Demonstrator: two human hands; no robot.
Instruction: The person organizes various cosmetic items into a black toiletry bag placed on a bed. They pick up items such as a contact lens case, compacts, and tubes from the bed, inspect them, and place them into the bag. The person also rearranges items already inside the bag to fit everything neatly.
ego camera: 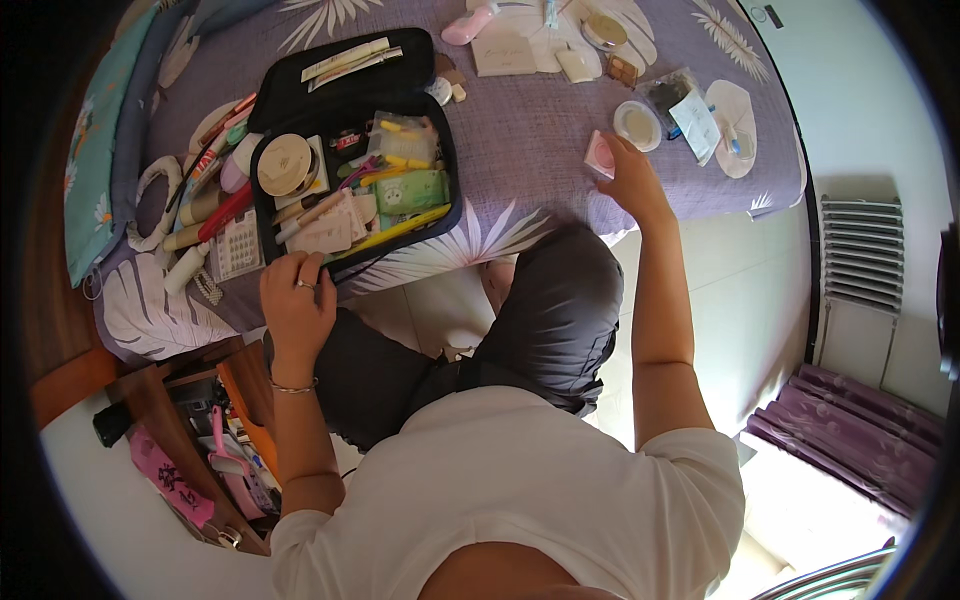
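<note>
My right hand (634, 174) is at the bed's front edge, its fingers around a small square pink compact (601, 155) that rests on the purple patterned bedspread. Just beyond it lies a round white container (637, 126). My left hand (300, 289) rests against the near left corner of an open black zip case (454, 196), a ring on one finger; nothing shows in its grasp. The case is full of cosmetics: a round beige compact (285, 165), a green packet (406, 193), yellow tools and a clear pouch (403, 141). Two tubes (346, 60) lie on its raised lid.
Left of the case are a white headband (154, 187), brushes, tubes and a false-lash card (240, 245). Farther back right lie a flat box (504, 56), a pink bottle (466, 26), an eyeshadow palette (622, 70) and a white packet (695, 126). An open wooden drawer (251, 390) is at lower left.
</note>
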